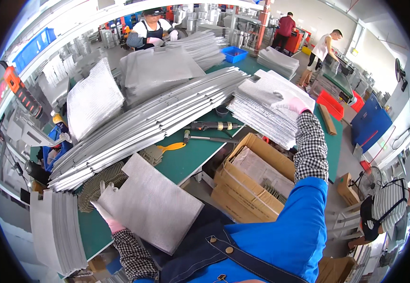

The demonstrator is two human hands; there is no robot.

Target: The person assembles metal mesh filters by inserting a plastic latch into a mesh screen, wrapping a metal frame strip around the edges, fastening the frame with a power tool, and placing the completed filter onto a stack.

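My left hand, in a pale glove with a pink cuff, grips the left edge of a silvery textured metal sheet. The sheet is tilted in front of my body and has a notched corner. My right hand, gloved alike, reaches out over a stack of similar metal sheets at the right of the table. Its fingers are stretched apart on or just above the top sheet; whether they touch it I cannot tell.
Long metal strips lie across the green table. Near them are a power screwdriver, a hammer and a yellow-handled brush. An open cardboard box stands at the table's front edge. A co-worker sits opposite.
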